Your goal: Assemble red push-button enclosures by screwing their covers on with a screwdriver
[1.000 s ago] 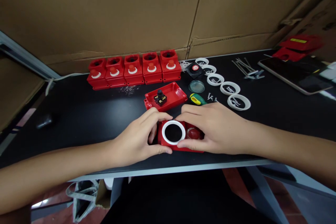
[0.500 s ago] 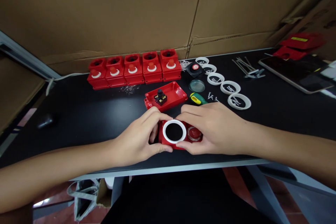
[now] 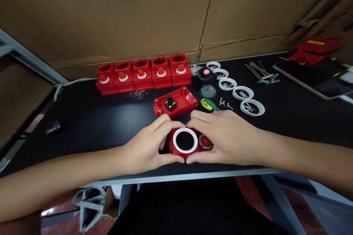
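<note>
A red plastic housing (image 3: 174,151) lies near the table's front edge, between my two hands. A white ring (image 3: 176,150) sits around its dark round opening, and a round red part (image 3: 205,141) shows on its right half. My left hand (image 3: 153,143) grips the housing's left end, thumb along the front and fingers along the back. My right hand (image 3: 220,137) is wrapped over the right side, its thumb also at the front near the ring. Just behind lies an open red box half (image 3: 190,99) with a black switch block (image 3: 170,102) in it.
Several red housings (image 3: 142,75) stand in a row at the back left. Behind my right hand are a green-yellow screwdriver (image 3: 209,105), loose screws (image 3: 222,101), a clear disc (image 3: 207,91) and white rings (image 3: 252,107) around screws. A tablet (image 3: 309,77) lies at right.
My right thumb has moved from the ring's lower edge down to the front side of the housing. Both hands still hold the housing. The whole view has shifted slightly.
</note>
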### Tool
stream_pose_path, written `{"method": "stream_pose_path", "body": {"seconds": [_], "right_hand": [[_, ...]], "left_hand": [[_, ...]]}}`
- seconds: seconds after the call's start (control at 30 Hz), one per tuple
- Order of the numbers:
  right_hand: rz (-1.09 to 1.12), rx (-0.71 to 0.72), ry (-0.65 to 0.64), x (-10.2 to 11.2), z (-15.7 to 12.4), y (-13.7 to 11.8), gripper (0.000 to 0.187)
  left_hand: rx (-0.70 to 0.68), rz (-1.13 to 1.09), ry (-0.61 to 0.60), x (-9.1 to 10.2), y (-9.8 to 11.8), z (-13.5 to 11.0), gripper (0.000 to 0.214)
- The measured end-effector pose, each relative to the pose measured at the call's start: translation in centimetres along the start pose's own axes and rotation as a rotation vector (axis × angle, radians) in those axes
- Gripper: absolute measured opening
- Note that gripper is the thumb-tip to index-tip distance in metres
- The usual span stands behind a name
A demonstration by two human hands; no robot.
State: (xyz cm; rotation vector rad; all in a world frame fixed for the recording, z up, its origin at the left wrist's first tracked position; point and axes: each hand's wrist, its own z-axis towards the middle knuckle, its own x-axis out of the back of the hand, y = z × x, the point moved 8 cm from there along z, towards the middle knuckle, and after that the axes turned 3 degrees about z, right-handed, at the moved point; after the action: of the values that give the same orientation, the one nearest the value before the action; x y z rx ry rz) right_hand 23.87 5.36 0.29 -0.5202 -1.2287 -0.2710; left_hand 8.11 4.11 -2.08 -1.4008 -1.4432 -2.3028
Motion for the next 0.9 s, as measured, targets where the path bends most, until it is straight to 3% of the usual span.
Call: {"method": "stream_pose_path", "body": {"seconds": [0.07, 0.37, 0.6, 0.77, 0.9], "right_hand": [[-0.024, -0.034, 0.033, 0.0, 0.1, -0.1, 0.072], [-0.022, -0.007, 0.081, 0.2, -0.3, -0.1, 0.066], [0.029, 0.039, -0.045, 0.1, -0.5, 1.0, 0.059], [0.173, 0.045, -0.16, 0.1, -0.3, 1.2, 0.049], [0.123, -0.005, -0.08, -0.1, 0.2, 0.9, 0.072]], "left_hand": [[-0.022, 0.011, 0.006, 0.1, 0.2, 0.0, 0.058], [-0.019, -0.024, 0.013, 0.1, -0.3, 0.0, 0.056], [0.037, -0.094, 0.038, 0.1, -1.0, -0.2, 0.049], [0.124, -0.128, 0.035, -0.1, -1.6, -0.3, 0.059], [0.06, -0.055, 0.016, 0.0, -0.8, -0.1, 0.064]]}}
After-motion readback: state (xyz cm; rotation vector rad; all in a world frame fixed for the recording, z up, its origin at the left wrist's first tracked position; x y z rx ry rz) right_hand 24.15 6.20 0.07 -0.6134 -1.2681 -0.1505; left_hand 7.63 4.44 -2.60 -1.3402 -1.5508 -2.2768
